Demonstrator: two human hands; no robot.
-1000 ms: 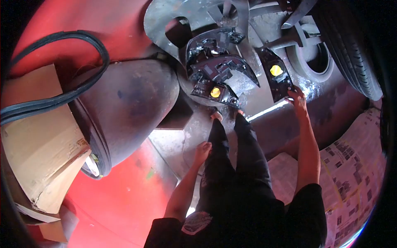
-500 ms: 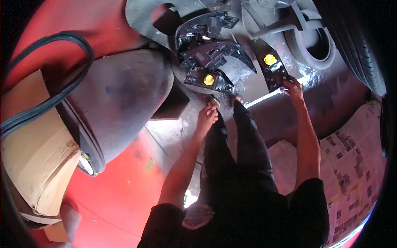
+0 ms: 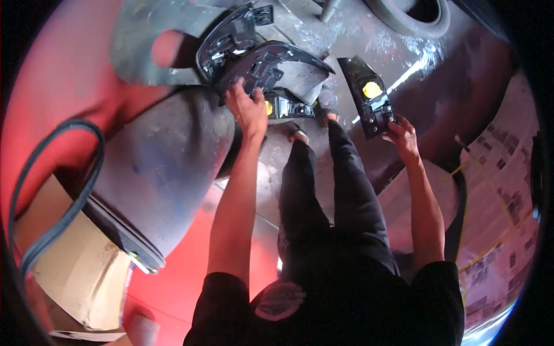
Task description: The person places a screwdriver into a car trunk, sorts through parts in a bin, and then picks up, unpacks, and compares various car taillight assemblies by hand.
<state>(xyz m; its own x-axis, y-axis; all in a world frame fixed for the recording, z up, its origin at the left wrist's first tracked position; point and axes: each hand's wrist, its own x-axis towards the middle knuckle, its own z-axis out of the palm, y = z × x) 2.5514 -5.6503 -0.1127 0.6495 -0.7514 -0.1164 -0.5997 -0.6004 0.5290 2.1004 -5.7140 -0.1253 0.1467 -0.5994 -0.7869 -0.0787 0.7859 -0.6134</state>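
Note:
My right hand grips the lower end of a black car light unit, which shows a yellow round cap on its back. The unit is held upright, to the right of my legs. My left hand is at a curved black light housing, fingers apart over its lower left part; I cannot tell whether it grips. Below that housing lies another light unit with a yellow cap, partly behind my left hand. One more black light housing sits further up.
A dark curved panel stands at left, beside a cardboard box and a looped black rubber strip. A round ring-shaped part lies at top right. Printed paper covering is at far right. My legs are below.
My left hand has moved up and left from near my knee to the curved light housing. My right hand has brought its light unit slightly lower and tilted it. The view has shifted.

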